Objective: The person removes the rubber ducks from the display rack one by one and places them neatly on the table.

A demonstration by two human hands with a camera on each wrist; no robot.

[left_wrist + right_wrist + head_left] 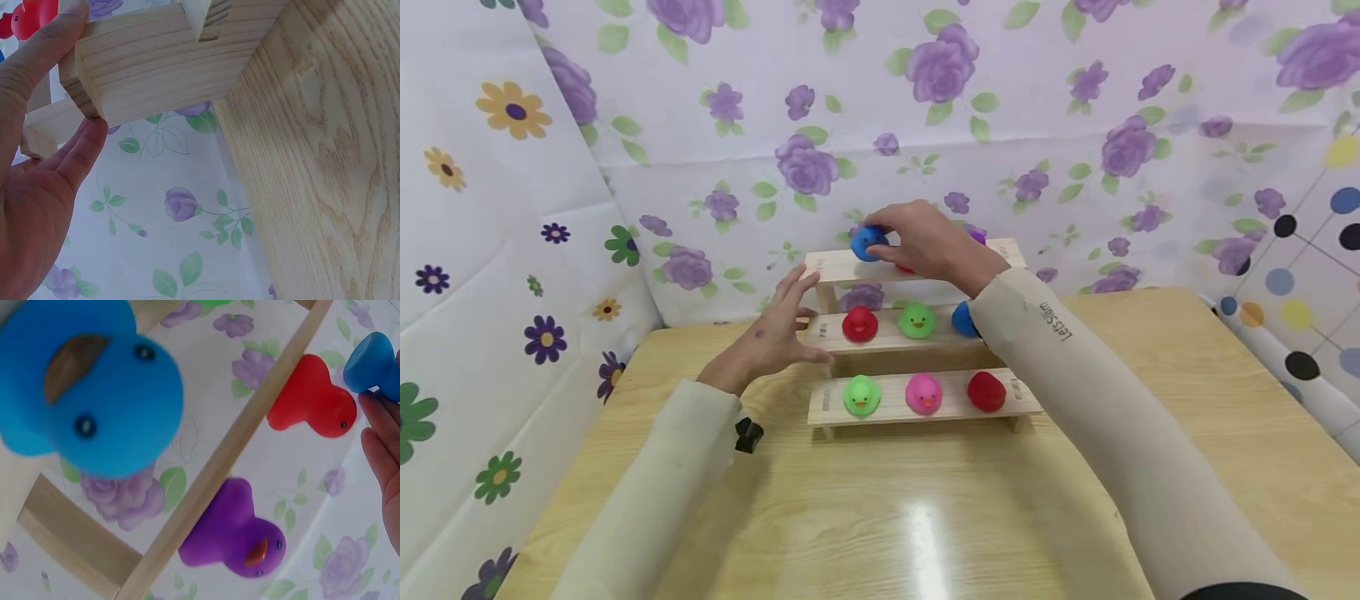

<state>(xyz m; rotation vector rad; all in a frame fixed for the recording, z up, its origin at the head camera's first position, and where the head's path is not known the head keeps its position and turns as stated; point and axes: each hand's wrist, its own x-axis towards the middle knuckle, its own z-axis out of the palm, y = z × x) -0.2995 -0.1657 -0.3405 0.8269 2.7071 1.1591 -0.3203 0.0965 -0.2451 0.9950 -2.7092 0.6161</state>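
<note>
My right hand (pixel 925 239) pinches a blue rubber duck (pixel 868 242) above the left end of the top board of a three-tier wooden rack (pixel 842 268). In the right wrist view that duck (pixel 370 361) is apart from the board, its flat base showing. Beside it on the top board sit a red duck (pixel 315 400) and a purple duck (pixel 234 531), mostly hidden by the hand in the head view. My left hand (pixel 775 329) holds the rack's left side; in the left wrist view its thumb and fingers are on opposite sides of a board end (pixel 80 78).
On the middle board stand a red duck (pixel 860 324), a green duck (pixel 917 320) and a blue duck (pixel 966 319). The bottom board carries a green duck (pixel 861 396), a pink duck (pixel 923 393) and a red duck (pixel 987 392). Flowered cloth (pixel 880 108) hangs behind the wooden table (pixel 865 508).
</note>
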